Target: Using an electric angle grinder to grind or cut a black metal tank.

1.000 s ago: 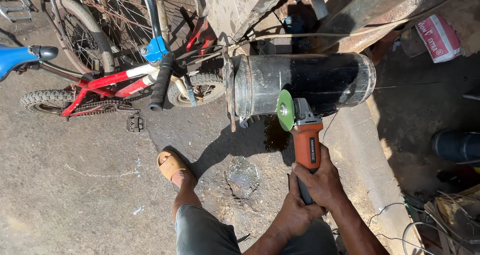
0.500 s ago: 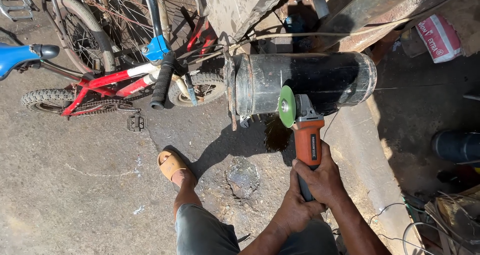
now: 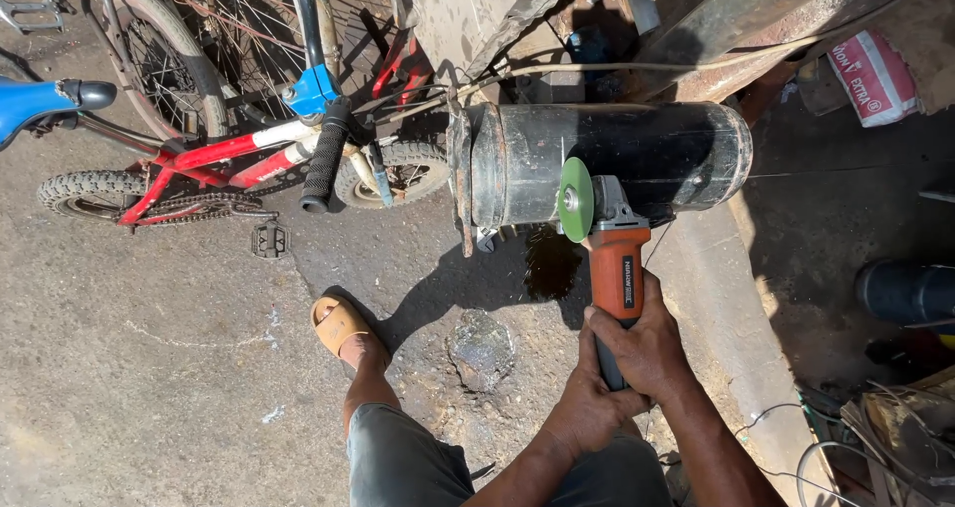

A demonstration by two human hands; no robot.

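An orange angle grinder [image 3: 617,258] with a green disc [image 3: 575,200] points away from me at a black metal cylinder [image 3: 607,162] lying on its side. The disc stands on edge against the cylinder's near side. My right hand [image 3: 647,343] wraps the grinder's orange body. My left hand [image 3: 589,407] grips the dark rear handle just below it. A rusty flange [image 3: 460,174] closes the cylinder's left end.
A small red bicycle [image 3: 214,164] lies to the left, with a larger blue-framed bicycle [image 3: 308,79] behind it. My sandalled foot [image 3: 343,326] stands on the concrete. A dark pipe end [image 3: 905,290] and tangled wires [image 3: 875,437] sit at the right.
The grinder and both hands have shifted slightly right along the cylinder; the grip is unchanged.
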